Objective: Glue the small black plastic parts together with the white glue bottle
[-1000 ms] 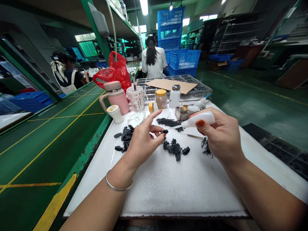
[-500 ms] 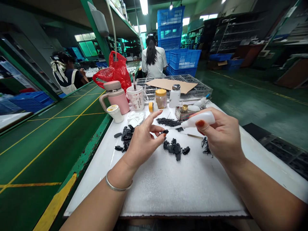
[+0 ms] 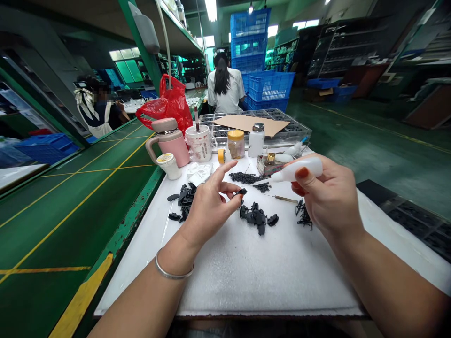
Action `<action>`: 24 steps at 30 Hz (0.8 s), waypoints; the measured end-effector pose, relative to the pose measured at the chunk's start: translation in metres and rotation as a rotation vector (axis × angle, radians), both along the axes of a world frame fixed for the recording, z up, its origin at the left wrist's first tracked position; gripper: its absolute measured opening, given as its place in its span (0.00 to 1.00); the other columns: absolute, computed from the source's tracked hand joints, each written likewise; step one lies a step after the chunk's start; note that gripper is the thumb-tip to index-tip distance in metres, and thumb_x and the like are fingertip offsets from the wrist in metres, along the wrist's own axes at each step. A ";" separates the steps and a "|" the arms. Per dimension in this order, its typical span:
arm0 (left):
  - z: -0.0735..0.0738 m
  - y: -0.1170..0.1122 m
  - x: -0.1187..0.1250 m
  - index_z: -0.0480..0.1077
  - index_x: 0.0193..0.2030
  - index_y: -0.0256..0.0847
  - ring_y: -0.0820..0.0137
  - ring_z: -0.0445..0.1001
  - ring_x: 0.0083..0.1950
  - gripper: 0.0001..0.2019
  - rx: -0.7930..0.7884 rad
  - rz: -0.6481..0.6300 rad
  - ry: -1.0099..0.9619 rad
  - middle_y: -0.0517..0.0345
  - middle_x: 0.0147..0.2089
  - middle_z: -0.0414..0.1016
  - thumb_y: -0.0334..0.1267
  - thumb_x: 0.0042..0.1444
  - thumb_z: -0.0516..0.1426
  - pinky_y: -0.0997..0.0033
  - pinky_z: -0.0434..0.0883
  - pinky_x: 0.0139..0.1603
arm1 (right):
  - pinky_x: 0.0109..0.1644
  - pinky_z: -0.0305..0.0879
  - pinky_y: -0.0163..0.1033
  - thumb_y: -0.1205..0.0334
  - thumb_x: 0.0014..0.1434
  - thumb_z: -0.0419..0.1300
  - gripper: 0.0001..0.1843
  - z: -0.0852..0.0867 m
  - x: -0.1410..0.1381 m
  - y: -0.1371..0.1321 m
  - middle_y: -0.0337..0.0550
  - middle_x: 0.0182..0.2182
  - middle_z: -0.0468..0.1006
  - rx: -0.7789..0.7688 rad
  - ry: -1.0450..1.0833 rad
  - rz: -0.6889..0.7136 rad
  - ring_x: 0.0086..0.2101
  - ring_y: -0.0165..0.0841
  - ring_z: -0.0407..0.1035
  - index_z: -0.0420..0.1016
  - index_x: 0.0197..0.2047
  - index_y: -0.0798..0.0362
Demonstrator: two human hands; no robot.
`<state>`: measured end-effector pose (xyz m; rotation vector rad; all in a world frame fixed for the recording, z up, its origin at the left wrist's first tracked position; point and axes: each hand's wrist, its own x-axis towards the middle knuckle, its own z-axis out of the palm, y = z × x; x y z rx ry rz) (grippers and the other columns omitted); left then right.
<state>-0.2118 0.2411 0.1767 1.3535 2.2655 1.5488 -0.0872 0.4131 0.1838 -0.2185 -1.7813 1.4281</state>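
My left hand (image 3: 215,199) pinches a small black plastic part (image 3: 241,192) between thumb and finger, its index finger raised. In my right hand (image 3: 329,192) is a white squeeze bottle (image 3: 298,171) with a thin nozzle, tilted to the left. The nozzle tip is a short way right of the black part and apart from it. Below the hands lies a small pile of black plastic parts (image 3: 256,216). A larger pile of black parts (image 3: 184,202) sits left of my left hand, partly hidden by it. Thin black pieces (image 3: 303,215) lie by my right hand.
Tiny black pieces (image 3: 245,178) and a thin-tipped tool (image 3: 286,199) lie on the white work surface (image 3: 268,277). Behind them stand a pink mug (image 3: 175,145), a white cup (image 3: 199,144), a yellow-lidded jar (image 3: 236,144) and a white bottle (image 3: 256,141). A green conveyor (image 3: 70,206) runs along the left.
My right hand has drawn the squeeze bottle a little to the right, so its nozzle has moved away from the black part. My left hand has stayed in place.
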 end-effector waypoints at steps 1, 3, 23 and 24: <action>0.000 0.000 0.000 0.58 0.64 0.46 0.74 0.73 0.32 0.32 0.003 0.002 -0.003 0.58 0.37 0.79 0.31 0.51 0.59 0.75 0.70 0.32 | 0.25 0.52 0.32 0.50 0.56 0.63 0.14 0.000 -0.001 0.002 0.40 0.26 0.67 -0.083 0.019 0.026 0.24 0.25 0.58 0.75 0.34 0.53; -0.001 0.000 0.000 0.59 0.64 0.46 0.74 0.73 0.32 0.32 0.010 0.009 -0.007 0.58 0.37 0.79 0.31 0.51 0.59 0.75 0.70 0.32 | 0.24 0.52 0.31 0.51 0.56 0.63 0.13 0.000 -0.004 0.005 0.40 0.25 0.67 -0.247 0.052 0.078 0.24 0.24 0.58 0.74 0.33 0.54; -0.006 0.009 0.004 0.47 0.68 0.48 0.72 0.74 0.33 0.48 0.284 -0.229 -0.623 0.61 0.32 0.73 0.29 0.43 0.67 0.68 0.75 0.39 | 0.28 0.54 0.31 0.56 0.51 0.66 0.12 -0.014 -0.018 -0.020 0.37 0.24 0.69 0.008 -0.350 0.270 0.25 0.24 0.59 0.75 0.30 0.58; -0.006 0.009 0.005 0.47 0.68 0.48 0.72 0.74 0.33 0.48 0.291 -0.226 -0.629 0.61 0.32 0.73 0.29 0.43 0.67 0.69 0.75 0.39 | 0.28 0.53 0.31 0.56 0.52 0.65 0.13 -0.014 -0.018 -0.022 0.37 0.23 0.68 0.064 -0.341 0.227 0.25 0.24 0.58 0.73 0.27 0.59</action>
